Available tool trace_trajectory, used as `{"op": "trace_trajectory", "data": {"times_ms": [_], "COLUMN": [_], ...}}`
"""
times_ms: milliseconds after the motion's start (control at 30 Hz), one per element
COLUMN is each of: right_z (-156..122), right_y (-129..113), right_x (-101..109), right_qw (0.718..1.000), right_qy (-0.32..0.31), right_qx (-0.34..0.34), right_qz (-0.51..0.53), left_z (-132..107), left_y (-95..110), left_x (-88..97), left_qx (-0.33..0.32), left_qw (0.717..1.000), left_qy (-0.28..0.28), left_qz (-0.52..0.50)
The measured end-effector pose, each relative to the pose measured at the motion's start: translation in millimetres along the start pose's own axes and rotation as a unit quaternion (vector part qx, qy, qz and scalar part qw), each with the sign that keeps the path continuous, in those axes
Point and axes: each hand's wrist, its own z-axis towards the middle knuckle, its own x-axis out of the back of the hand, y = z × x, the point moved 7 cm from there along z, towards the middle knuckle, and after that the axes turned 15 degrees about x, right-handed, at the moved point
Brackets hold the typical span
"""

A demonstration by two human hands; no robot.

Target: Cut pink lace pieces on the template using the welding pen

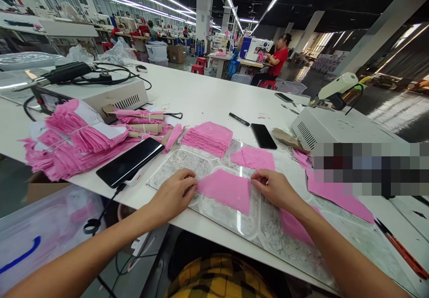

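Observation:
A pink lace piece [225, 192] lies flat on a clear plastic template [231, 215] at the table's near edge. My left hand [176, 194] pinches the piece's left corner, fingers curled. My right hand [273, 187] pinches its upper right corner. Just beyond, a single pink piece [254, 158] lies on the template, and a neat stack of pink lace pieces [208, 137] sits behind it. Another pink piece [292, 226] lies under my right wrist.
Bundles of pink strips [72, 141] and a black phone [130, 161] lie at left, near a white machine box [115, 97]. A second phone [263, 136], a marker [239, 119] and another white box [326, 128] sit at right. A person in red [277, 61] works far behind.

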Motion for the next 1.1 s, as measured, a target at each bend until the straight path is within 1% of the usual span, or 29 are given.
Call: {"op": "trace_trajectory", "data": {"times_ms": [200, 367, 633, 700, 767, 833, 867, 933, 1000, 1033, 1100], "right_z": [1, 4, 15, 14, 9, 1, -5, -16, -29, -35, -49], "right_y": [-1, -1, -4, -8, -15, -27, -34, -51, -64, -67, -65], "right_x": [-7, -7, -4, -2, -1, -3, -5, -11, -14, -14, -6], "right_qw": [0.999, 0.999, 0.999, 0.999, 0.999, 0.999, 0.997, 0.987, 0.972, 0.965, 0.959], "right_qy": [-0.029, -0.038, -0.028, -0.017, -0.008, -0.01, -0.016, -0.027, -0.026, -0.019, 0.009], "right_qx": [-0.022, -0.021, -0.01, -0.003, 0.011, 0.044, 0.076, 0.157, 0.234, 0.259, 0.277], "right_qz": [-0.012, -0.021, -0.032, -0.034, -0.03, -0.015, -0.006, 0.001, -0.018, -0.034, -0.058], "left_z": [-2, -4, -9, -10, -10, -11, -11, -10, -9, -8, -8], "left_y": [1, 2, 1, 2, 5, 10, 13, 15, 14, 12, 8], "left_x": [-0.6, -1.1, -0.5, 2.4, 5.9, 7.1, 6.0, 1.1, -4.1, -5.8, -6.6], "left_qx": [-0.021, -0.033, -0.043, -0.049, -0.07, -0.111, -0.137, -0.18, -0.205, -0.211, -0.221], "left_qw": [0.999, 0.998, 0.993, 0.992, 0.989, 0.984, 0.98, 0.973, 0.968, 0.966, 0.963], "left_qy": [0.019, 0.035, 0.065, 0.073, 0.085, 0.09, 0.084, 0.06, 0.034, 0.025, 0.02], "left_qz": [0.021, 0.041, 0.085, 0.093, 0.1, 0.109, 0.114, 0.128, 0.144, 0.15, 0.153]}}
